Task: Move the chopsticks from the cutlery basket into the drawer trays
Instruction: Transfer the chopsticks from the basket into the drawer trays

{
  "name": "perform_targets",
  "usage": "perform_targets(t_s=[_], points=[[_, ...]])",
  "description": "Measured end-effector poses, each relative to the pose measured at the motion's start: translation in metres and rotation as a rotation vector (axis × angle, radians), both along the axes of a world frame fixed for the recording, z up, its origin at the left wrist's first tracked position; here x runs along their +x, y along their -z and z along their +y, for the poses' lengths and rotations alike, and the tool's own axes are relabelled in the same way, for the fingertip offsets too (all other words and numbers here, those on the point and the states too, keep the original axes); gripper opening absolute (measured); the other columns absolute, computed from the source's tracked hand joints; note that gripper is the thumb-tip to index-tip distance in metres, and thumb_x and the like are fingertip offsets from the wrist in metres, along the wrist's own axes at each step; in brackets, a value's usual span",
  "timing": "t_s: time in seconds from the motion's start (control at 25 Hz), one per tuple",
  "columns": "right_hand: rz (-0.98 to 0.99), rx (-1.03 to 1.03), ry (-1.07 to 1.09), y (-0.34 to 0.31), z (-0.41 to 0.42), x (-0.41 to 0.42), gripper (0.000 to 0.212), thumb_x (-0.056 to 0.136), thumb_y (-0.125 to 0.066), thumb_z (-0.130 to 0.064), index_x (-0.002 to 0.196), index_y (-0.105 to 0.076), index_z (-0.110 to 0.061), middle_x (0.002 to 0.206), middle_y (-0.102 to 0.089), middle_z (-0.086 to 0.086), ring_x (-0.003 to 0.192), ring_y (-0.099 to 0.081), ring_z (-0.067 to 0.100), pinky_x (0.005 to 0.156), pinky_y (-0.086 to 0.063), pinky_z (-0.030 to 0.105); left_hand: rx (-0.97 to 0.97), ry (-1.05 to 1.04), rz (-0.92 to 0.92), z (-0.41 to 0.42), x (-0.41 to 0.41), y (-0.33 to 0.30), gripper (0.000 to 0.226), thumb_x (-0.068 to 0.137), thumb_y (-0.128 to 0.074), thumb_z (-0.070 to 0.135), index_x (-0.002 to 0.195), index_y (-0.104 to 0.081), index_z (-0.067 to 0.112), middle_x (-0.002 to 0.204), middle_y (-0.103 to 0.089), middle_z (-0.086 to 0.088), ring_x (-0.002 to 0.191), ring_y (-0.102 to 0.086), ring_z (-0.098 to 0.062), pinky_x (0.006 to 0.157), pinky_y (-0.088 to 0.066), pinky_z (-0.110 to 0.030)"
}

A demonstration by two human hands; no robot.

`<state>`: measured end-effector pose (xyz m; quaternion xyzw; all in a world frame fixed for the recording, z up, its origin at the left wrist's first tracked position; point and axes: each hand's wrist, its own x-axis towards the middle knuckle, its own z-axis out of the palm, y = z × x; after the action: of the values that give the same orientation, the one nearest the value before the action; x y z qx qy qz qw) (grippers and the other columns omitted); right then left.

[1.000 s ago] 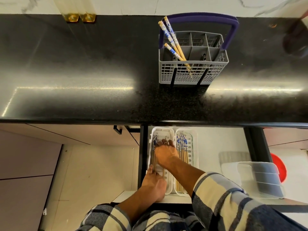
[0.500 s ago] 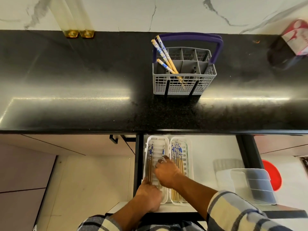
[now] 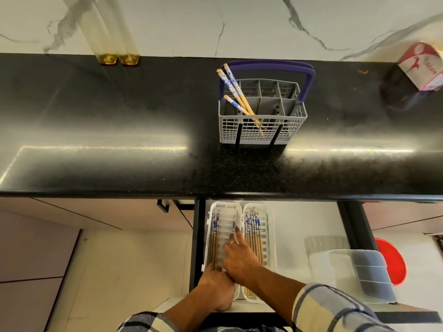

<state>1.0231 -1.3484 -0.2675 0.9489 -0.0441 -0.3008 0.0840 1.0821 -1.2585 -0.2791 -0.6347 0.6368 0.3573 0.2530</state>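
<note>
Sleeves: plaid, at the bottom edge, one on each forearm.
Left hand point(image 3: 215, 287): on the near end of the left tray, fingers curled over its near left corner; whether they clamp the rim or only rest there, I cannot tell.
Right hand point(image 3: 237, 257): lies over the left tray, palm down, fingers loosely spread and not clenched; the index finger stretches forward to touch a chopstick by the tray's right wall. A ring shows on one finger. Nothing is gripped as far as can be seen.
Left tray point(image 3: 225, 207): white, slotted, in the open drawer; a few blue-topped chopsticks lie along its left wall, one at its right wall.
Right tray point(image 3: 269, 236): just beside the left tray, touching it; holds a row of chopsticks point(image 3: 253, 233) lying lengthwise, blue ends away from the person.
Drawer point(image 3: 302, 226): pulled out under the counter; a clear plastic box point(image 3: 359, 274) sits at its right, well apart from the trays.
Counter point(image 3: 119, 130): black and glossy.
Basket point(image 3: 261, 111): grey with a purple handle, on the counter beyond the drawer; three chopsticks point(image 3: 236, 92) lean to the left in its left compartments.
Carton point(image 3: 422, 65): red and white, far right by the wall.
</note>
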Motion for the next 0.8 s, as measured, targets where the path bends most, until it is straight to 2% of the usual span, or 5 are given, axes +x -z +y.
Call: perform_targets(t_s=[0.16, 0.28, 0.36, 0.52, 0.8], points=[[-0.007, 0.049, -0.003, 0.001, -0.001, -0.001, 0.06, 0.097, -0.054, -0.034, 0.149, -0.035, -0.012, 0.156, -0.03, 0.021, 0.146, -0.02, 0.041, 0.115, 0.004, 0.068, -0.025, 0.028, -0.018, 0.002, 0.002, -0.001, 0.05, 0.096, -0.044, 0.033, 0.141, -0.046, 0.012, 0.146, -0.048, -0.015, 0.137, -0.04, -0.034, 0.119, -0.017, -0.051], [-0.007, 0.079, 0.016, 0.007, -0.002, 0.002, 0.056, 0.095, -0.058, -0.033, 0.144, -0.044, -0.012, 0.152, -0.036, 0.02, 0.145, -0.023, 0.043, 0.114, 0.004, 0.07, 0.021, 0.035, 0.015, 0.005, 0.008, 0.0, 0.051, 0.097, -0.044, 0.033, 0.143, -0.044, 0.011, 0.149, -0.044, -0.014, 0.136, -0.041, -0.033, 0.117, -0.024, -0.048], [-0.023, 0.099, 0.03, 0.012, -0.001, 0.005, 0.053, 0.092, -0.062, -0.034, 0.139, -0.05, -0.013, 0.148, -0.042, 0.019, 0.143, -0.026, 0.043, 0.114, 0.004, 0.069, 0.037, 0.072, -0.012, 0.005, 0.01, -0.001, 0.055, 0.097, -0.044, 0.036, 0.145, -0.041, 0.011, 0.153, -0.04, -0.015, 0.142, -0.034, -0.033, 0.119, -0.019, -0.049], [-0.02, 0.102, 0.063, 0.017, 0.001, 0.009, 0.056, 0.092, -0.062, -0.036, 0.14, -0.048, -0.012, 0.145, -0.045, 0.018, 0.14, -0.031, 0.042, 0.116, -0.003, 0.067, 0.064, 0.152, -0.048, 0.001, 0.012, -0.008, 0.057, 0.097, -0.045, 0.036, 0.147, -0.037, 0.01, 0.156, -0.035, -0.016, 0.148, -0.021, -0.034, 0.121, -0.006, -0.052], [-0.106, 0.156, 0.151, 0.01, -0.002, 0.003, 0.057, 0.09, -0.064, -0.035, 0.139, -0.049, -0.01, 0.144, -0.046, 0.02, 0.139, -0.034, 0.04, 0.116, 0.006, 0.063, 0.108, 0.148, -0.09, -0.002, 0.018, -0.015, 0.069, 0.1, -0.027, 0.053, 0.155, -0.016, 0.013, 0.164, -0.013, -0.014, 0.152, 0.004, -0.034, 0.121, 0.009, -0.053]])
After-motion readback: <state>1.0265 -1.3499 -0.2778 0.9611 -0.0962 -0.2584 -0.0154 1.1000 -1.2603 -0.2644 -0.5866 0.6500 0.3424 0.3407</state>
